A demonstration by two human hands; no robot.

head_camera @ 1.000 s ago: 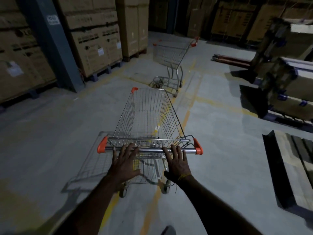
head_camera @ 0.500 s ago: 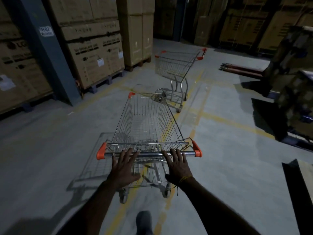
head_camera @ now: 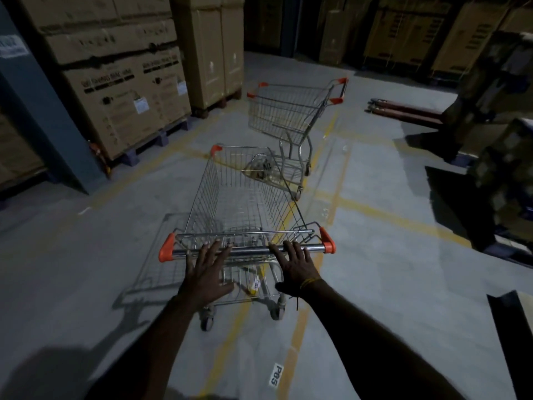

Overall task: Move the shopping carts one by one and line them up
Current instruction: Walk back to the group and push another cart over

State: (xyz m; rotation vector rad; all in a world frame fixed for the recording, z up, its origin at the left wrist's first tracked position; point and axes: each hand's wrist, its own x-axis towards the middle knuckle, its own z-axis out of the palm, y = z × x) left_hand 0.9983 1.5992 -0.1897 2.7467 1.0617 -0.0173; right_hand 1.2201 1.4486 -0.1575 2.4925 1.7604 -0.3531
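A wire shopping cart (head_camera: 242,197) with orange corner caps stands right in front of me on the concrete floor. My left hand (head_camera: 206,269) and my right hand (head_camera: 294,265) press on its chrome handle bar (head_camera: 253,250) with straight fingers, palms behind the bar. A second, similar cart (head_camera: 288,114) stands just beyond the first cart's front end, turned sideways with its orange handle at the right.
Stacked cardboard boxes on pallets (head_camera: 121,82) and a grey steel column (head_camera: 43,116) line the left. More boxes (head_camera: 403,33) stand at the back. Pallet-truck forks (head_camera: 403,109) lie right of the far cart; wrapped pallets (head_camera: 507,134) stand at the right. Yellow lines mark the floor.
The cart under my hands has rolled forward. The far cart now looks larger and nearer, with the front of my cart close to its base. Both hands stay on the handle.
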